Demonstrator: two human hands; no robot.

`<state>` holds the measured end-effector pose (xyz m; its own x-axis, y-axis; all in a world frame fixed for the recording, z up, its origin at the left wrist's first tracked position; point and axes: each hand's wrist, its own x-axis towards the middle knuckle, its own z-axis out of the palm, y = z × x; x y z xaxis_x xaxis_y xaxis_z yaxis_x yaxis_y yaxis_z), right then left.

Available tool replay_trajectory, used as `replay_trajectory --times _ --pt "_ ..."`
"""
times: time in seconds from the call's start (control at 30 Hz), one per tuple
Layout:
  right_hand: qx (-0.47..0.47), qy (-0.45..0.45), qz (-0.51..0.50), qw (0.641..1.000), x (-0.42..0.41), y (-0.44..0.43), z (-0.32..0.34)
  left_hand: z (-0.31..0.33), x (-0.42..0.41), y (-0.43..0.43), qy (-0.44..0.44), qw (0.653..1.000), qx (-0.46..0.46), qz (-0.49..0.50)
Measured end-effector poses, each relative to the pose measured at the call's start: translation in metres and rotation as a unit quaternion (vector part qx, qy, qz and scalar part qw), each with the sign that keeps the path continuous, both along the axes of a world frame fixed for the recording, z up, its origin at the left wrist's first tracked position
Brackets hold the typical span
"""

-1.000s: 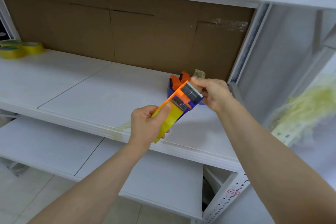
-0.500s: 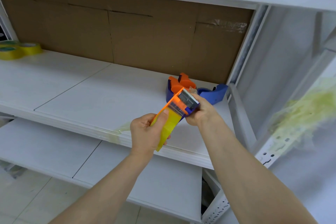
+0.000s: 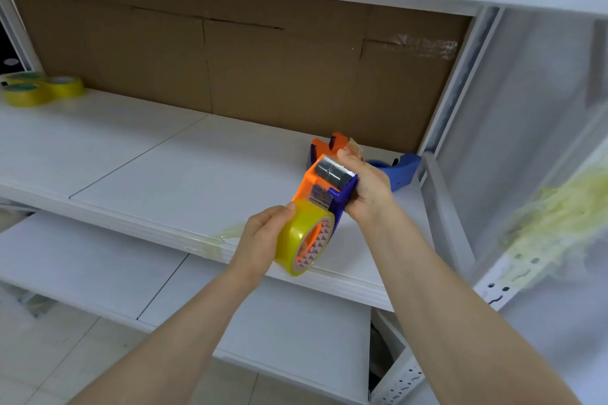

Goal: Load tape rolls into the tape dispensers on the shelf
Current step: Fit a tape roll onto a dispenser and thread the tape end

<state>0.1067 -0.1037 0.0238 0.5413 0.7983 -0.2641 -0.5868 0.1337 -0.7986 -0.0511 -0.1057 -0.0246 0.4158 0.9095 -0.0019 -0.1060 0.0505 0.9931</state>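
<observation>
The tape roll (image 3: 292, 235) under the fingers of the left hand (image 3: 260, 240) is a glossy, see-through yellow. Its inner core is white, printed with rows of small dark red triangles. The dispenser (image 3: 311, 181) in the fingers of the right hand (image 3: 370, 194) is bright orange on one side and deep blue on the other, with a dull silver-grey roller (image 3: 334, 173) at the fingertips. Just beyond those fingers sits a second dispenser (image 3: 320, 145), orange and blue too, and to their right a third dispenser (image 3: 404, 168), plain blue. Far to the left of the left fingers lie yellow rolls (image 3: 62, 87) with greenish cores. The shelf (image 3: 164, 158) is white with a faint grain, and the cardboard (image 3: 279, 76) behind is plain brown.
</observation>
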Motion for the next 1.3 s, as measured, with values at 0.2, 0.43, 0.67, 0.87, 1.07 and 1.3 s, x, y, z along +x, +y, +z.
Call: replay_trajectory --times 0.2,0.43,0.67,0.87,1.07,1.3 --pt "-0.04 -0.055 -0.064 0.996 -0.003 0.003 -0.01 -0.012 0.009 0.0 0.183 0.981 0.053 0.038" --pt "-0.05 -0.068 -0.104 0.991 -0.012 0.006 -0.012 0.023 0.023 -0.008 0.223 0.942 0.252 0.007" --pt "-0.053 -0.054 -0.051 0.996 -0.012 -0.001 -0.007 0.025 0.037 0.0 0.204 0.94 0.272 0.035" --pt "-0.067 -0.18 -0.024 0.981 -0.002 -0.005 -0.01 0.019 0.036 -0.001 0.198 0.935 0.283 0.078" --pt "-0.053 -0.315 -0.014 0.948 -0.002 -0.001 -0.017 0.016 0.032 0.001 0.19 0.936 0.286 0.075" --pt "-0.092 -0.221 -0.002 0.971 -0.004 0.001 -0.013 0.015 0.031 0.002 0.188 0.934 0.294 0.076"
